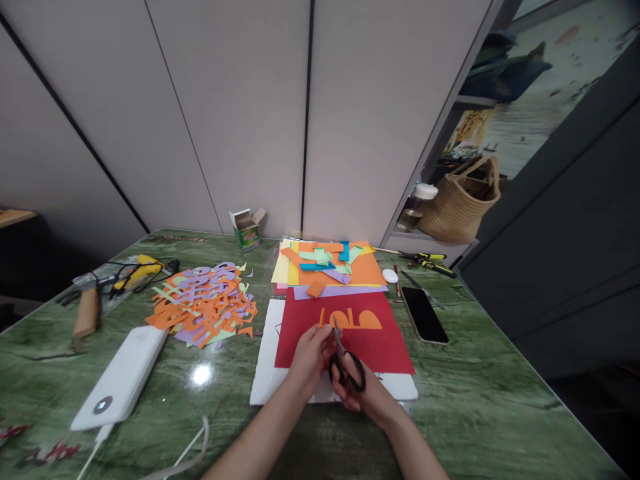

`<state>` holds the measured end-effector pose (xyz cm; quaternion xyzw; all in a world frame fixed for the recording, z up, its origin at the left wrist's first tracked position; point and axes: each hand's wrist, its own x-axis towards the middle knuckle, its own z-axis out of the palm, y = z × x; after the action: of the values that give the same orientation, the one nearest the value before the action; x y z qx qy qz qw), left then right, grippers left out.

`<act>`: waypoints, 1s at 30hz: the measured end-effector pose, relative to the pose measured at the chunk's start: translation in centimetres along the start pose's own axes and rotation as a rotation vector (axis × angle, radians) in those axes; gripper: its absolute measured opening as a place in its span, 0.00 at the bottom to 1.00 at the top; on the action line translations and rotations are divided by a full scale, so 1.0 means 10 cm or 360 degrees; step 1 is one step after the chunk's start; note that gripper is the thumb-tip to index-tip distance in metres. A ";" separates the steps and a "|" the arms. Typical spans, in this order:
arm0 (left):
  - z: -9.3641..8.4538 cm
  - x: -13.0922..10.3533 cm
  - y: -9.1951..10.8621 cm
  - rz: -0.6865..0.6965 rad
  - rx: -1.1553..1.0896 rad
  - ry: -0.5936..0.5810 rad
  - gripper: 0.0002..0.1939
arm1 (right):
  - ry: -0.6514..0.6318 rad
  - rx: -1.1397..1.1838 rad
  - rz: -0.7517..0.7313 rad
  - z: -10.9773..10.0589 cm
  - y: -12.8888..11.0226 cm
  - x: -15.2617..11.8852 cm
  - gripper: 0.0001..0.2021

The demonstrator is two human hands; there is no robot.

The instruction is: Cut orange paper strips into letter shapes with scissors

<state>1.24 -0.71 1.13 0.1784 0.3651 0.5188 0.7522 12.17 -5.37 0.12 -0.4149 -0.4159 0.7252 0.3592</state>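
My right hand (357, 385) is closed round the black handles of the scissors (343, 357), whose blades point up and away. Just left of the blades, my left hand (313, 353) has its fingers pinched at an orange paper piece (323, 316). More cut orange shapes (369, 320) show beyond the hands, over a red sheet (300, 320). Under the red sheet lies a white board (263, 373). Whether the blades are touching the paper is hard to tell.
Cut paper scraps (205, 300) are heaped at the left, near a white power bank (123, 377) with a cable. Coloured sheets and strips (360, 270) lie behind the red sheet. A phone (424, 315), pliers (430, 262) and a white round object (390, 275) are at the right.
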 end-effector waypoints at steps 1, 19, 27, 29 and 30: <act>0.00 0.00 -0.01 0.0005 0.0000 0.0008 0.09 | -0.0014 0.0039 0.0003 0.01 0.00 0.00 0.24; 0.00 0.02 -0.10 0.0261 0.0084 0.0061 0.10 | 0.0000 0.0137 -0.0015 0.10 0.00 0.02 0.24; -0.09 -0.01 0.23 0.0269 0.0232 -0.0079 0.15 | 0.0393 -0.0872 -0.0231 -0.06 -0.11 0.00 0.19; -0.11 0.00 0.30 0.0288 0.0327 -0.0102 0.14 | 0.0411 -0.1024 -0.0271 -0.08 -0.15 -0.02 0.18; -0.12 0.00 0.32 0.0295 0.0373 -0.0116 0.14 | 0.0397 -0.1060 -0.0270 -0.09 -0.16 -0.03 0.17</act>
<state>-1.68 0.42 2.43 0.3166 0.3777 0.5329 0.6879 13.40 -4.68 1.35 -0.5583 -0.6153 0.4614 0.3111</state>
